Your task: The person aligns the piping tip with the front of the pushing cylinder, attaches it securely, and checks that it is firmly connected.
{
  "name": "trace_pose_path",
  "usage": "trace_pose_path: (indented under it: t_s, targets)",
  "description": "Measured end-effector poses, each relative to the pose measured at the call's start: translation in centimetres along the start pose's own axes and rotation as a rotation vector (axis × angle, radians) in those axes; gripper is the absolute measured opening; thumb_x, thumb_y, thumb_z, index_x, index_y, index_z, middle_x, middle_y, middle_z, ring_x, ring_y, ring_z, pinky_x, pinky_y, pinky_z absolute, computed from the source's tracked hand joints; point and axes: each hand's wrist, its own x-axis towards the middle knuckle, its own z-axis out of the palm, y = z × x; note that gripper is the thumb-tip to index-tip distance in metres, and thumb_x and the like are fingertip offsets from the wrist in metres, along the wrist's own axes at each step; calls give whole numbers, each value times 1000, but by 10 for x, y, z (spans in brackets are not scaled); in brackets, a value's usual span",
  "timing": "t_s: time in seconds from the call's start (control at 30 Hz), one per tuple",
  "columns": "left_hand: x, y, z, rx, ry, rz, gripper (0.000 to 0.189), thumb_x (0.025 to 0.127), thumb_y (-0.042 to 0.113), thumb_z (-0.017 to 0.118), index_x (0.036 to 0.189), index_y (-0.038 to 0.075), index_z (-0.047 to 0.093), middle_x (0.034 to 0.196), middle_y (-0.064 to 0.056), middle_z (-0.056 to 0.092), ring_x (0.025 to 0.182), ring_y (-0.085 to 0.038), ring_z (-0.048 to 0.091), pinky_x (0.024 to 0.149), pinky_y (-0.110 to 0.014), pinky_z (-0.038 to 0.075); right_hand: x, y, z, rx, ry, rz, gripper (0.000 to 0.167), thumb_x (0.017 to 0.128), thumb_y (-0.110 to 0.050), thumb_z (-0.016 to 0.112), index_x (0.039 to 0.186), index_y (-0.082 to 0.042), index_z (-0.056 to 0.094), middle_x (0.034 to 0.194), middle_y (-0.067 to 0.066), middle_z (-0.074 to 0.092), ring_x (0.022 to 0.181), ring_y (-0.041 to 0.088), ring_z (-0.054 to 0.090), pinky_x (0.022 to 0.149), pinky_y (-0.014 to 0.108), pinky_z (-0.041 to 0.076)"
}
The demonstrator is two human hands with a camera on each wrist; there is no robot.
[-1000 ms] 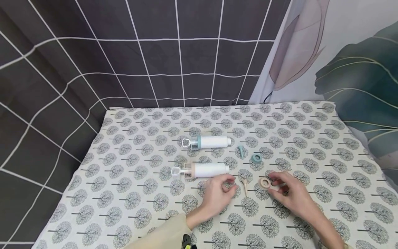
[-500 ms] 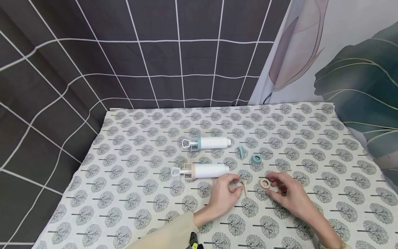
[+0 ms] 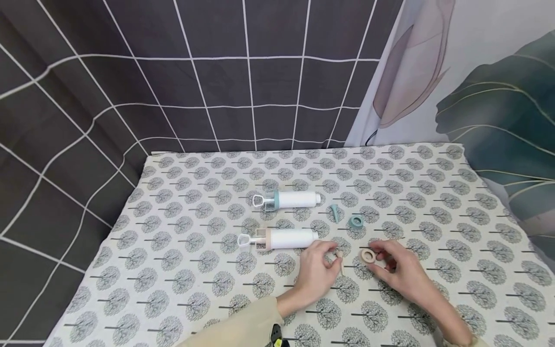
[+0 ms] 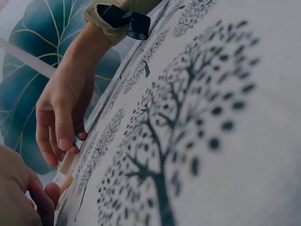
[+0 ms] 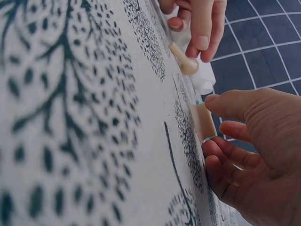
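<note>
A beige ring-shaped cap lies on the cloth, the thumb and fingertips of my right hand pinching its right side. In the right wrist view the thumb sits at one side of the cap and the fingers at the other. My left hand reaches to a small beige nozzle, thumb and index finger parted beside its wide end; in the right wrist view those fingertips are just short of the nozzle. Behind the left hand lies a white syringe-like tube with a beige collar and a looped plunger handle.
Farther back lie a matching white tube with a teal collar, a teal nozzle and a teal ring-shaped cap. A tree-print cloth covers the table. A dark grid-patterned curtain hangs behind.
My left hand has moved right, from beside the front tube to the beige nozzle. The right hand has stayed at the beige cap.
</note>
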Motion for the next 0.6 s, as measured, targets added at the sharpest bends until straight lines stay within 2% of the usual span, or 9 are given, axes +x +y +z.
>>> trace_pose_path:
  t_s: [0.13,0.4,0.6]
  targets:
    - [0,0,2,8,-2,-6,30,80,-6,76,110,-5,69,101,-12,67,60,9,49,54,-8,45,0,0,1,-3,3,-8,56,62,4,88,112,0,66,91,1,64,73,10,58,58,22,51]
    - [1,-2,5,34,15,26,29,80,-5,76,108,-6,68,98,-13,68,61,6,52,57,-7,45,-1,2,5,-3,6,-26,54,62,5,87,112,-1,66,89,-2,62,70,8,54,56,20,48]
    - [3,-2,5,39,-11,30,27,82,-5,75,108,-7,69,99,-14,69,71,-3,60,63,-8,47,-1,2,5,-12,-2,-17,54,63,2,88,112,-4,66,90,-3,61,70,7,52,55,21,47]
